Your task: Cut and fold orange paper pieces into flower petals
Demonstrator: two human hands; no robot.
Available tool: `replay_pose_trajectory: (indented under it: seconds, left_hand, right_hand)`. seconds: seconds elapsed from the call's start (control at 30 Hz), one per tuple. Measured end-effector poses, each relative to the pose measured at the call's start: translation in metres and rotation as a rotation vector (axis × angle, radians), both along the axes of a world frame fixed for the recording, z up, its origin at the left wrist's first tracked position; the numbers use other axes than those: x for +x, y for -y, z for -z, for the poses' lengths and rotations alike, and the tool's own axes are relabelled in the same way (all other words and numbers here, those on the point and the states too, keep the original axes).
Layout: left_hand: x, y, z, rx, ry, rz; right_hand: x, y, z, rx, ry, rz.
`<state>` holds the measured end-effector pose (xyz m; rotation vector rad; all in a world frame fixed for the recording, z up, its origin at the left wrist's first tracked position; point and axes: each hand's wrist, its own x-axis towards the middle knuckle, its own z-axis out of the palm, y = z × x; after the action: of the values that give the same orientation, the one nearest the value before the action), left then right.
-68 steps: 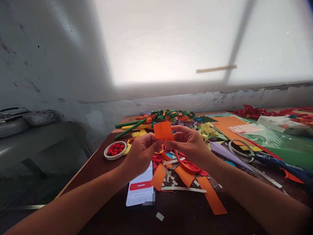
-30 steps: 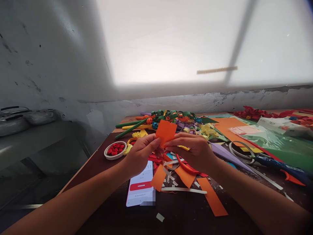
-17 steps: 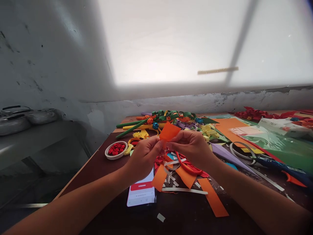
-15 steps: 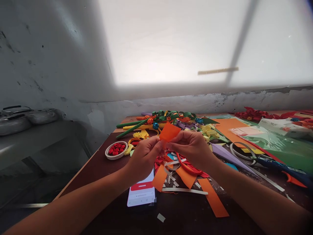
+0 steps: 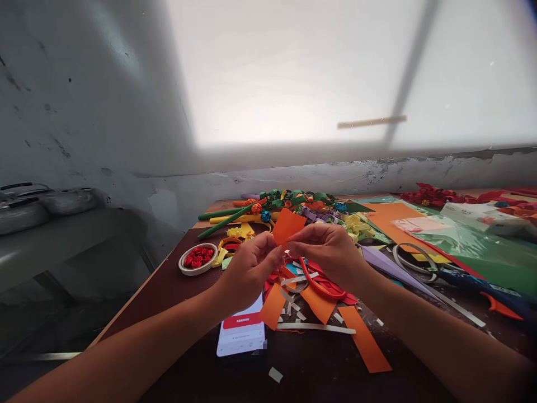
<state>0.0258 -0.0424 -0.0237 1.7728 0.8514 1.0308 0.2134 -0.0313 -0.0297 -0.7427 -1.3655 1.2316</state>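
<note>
A small orange paper piece (image 5: 288, 225) stands upright between my hands, above the middle of the dark table. My left hand (image 5: 251, 267) pinches its lower left edge between thumb and fingers. At its lower right edge, the fingertips of my right hand (image 5: 327, 249) are closed on the same piece. Beneath the hands lie orange paper strips (image 5: 364, 338), a red ring-shaped band (image 5: 319, 285) and white paper scraps (image 5: 296, 307). The phone (image 5: 241, 336), its screen lit, is partly hidden by my left hand.
Left of my hands, a white tape roll (image 5: 181, 263) encloses small red paper flowers (image 5: 199, 257). Green paper rods (image 5: 222, 214) and coloured curls lie behind. To the right are a purple paper cone (image 5: 390, 268), a white box (image 5: 482, 217) and plastic-wrapped sheets (image 5: 444, 232).
The orange piece has tilted a little and more of its lower part shows. My right fingertips have shifted slightly along its lower edge. The whole view has moved slightly.
</note>
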Motion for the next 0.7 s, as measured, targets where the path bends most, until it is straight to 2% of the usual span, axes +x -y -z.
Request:
replay_pose_trajectory:
  seconds: [0.2,0.3,0.47,0.53,0.63,0.7]
  left_hand:
    - [0.002,-0.001,0.001,-0.028,-0.037,-0.007]
    - [0.002,-0.001,0.000,-0.014,-0.027,-0.031]
    - [-0.005,-0.009,-0.001,0.033,0.062,0.004]
    - [-0.012,-0.015,-0.002,0.029,0.080,0.081]
    - [-0.023,-0.023,-0.003,-0.056,0.067,0.282]
    - [-0.025,-0.024,-0.005,-0.077,0.085,0.310]
  right_hand:
    - [-0.001,0.001,-0.001,-0.032,-0.071,-0.032]
    - [0.001,0.002,0.000,0.016,-0.046,-0.043]
    - [0.005,0.006,0.000,0.397,0.245,-0.004]
    - [0.008,0.006,-0.001,0.520,0.367,0.026]
    - [0.011,0.004,-0.001,0.638,0.419,0.038]
    - [0.011,0.003,0.001,0.682,0.406,0.023]
